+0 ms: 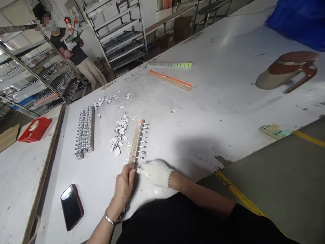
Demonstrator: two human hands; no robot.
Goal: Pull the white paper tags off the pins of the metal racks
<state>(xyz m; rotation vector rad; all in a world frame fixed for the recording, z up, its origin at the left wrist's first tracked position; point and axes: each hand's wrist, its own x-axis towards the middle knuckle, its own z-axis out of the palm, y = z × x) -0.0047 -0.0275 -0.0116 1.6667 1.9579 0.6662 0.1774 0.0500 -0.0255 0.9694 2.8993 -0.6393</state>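
A long narrow bar (135, 142) with an orange end lies on the white table, several small metal pins (143, 141) sticking out along its right side. My bare left hand (124, 183), with a bracelet at the wrist, is closed around the near part of this bar. Against the bar's right side, my right hand (156, 173) in a white knitted glove has its fingers pinched together close to my left fingertips. What the gloved fingers pinch is too small to make out. Left of the bar lies a loose heap of small white pieces (119, 134).
Rows of silvery parts (85, 132) stand at left, near a phone (71, 207) and a red bin (35, 128). Two strips, one orange-edged (171, 80) and one green (170, 64), lie farther back. A brown-lidded jug (284, 69) is at right. Another person (73, 51) stands by racks.
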